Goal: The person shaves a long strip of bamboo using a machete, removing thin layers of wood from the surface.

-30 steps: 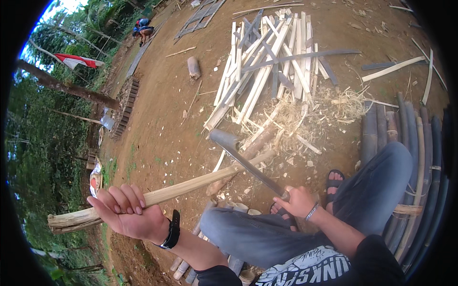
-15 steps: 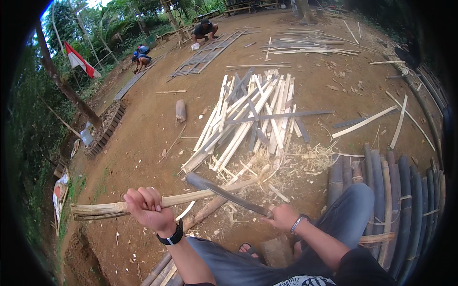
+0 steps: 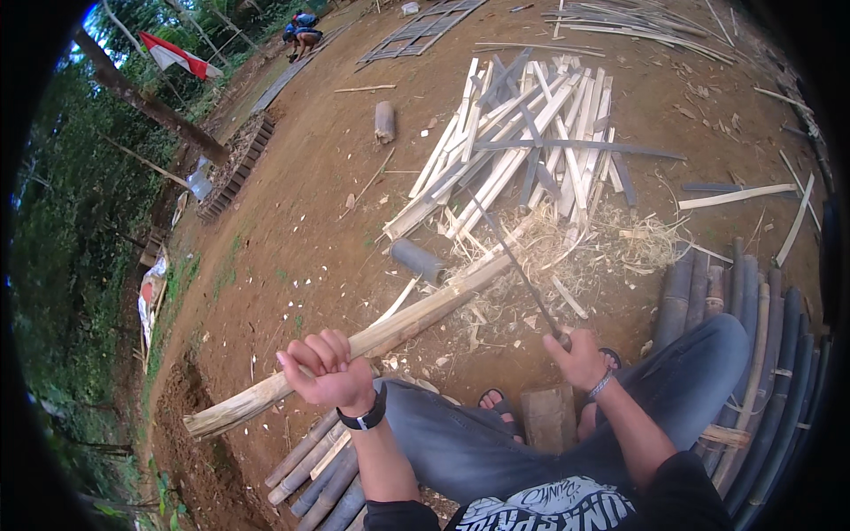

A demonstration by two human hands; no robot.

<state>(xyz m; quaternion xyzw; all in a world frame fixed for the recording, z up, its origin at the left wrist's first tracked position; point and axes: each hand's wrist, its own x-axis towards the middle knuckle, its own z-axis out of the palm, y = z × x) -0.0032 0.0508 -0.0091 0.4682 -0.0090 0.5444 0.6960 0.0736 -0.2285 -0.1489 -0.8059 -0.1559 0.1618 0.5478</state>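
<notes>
Head view: left grip (image 3: 335,376) clenched on a pale stick (image 3: 394,333) slanting away up-right, far end up-left of the right grip (image 3: 577,358), which's clutching a long knife (image 3: 529,285).

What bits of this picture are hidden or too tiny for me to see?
In the head view:
1) Most of the knife handle: covered by the right hand.
2) A stretch of the pale pole: covered by the left hand.
3) Ends of some dark bamboo poles at right: cut off by the black rim.
4) What the far-off person is doing: too small to tell.
</notes>
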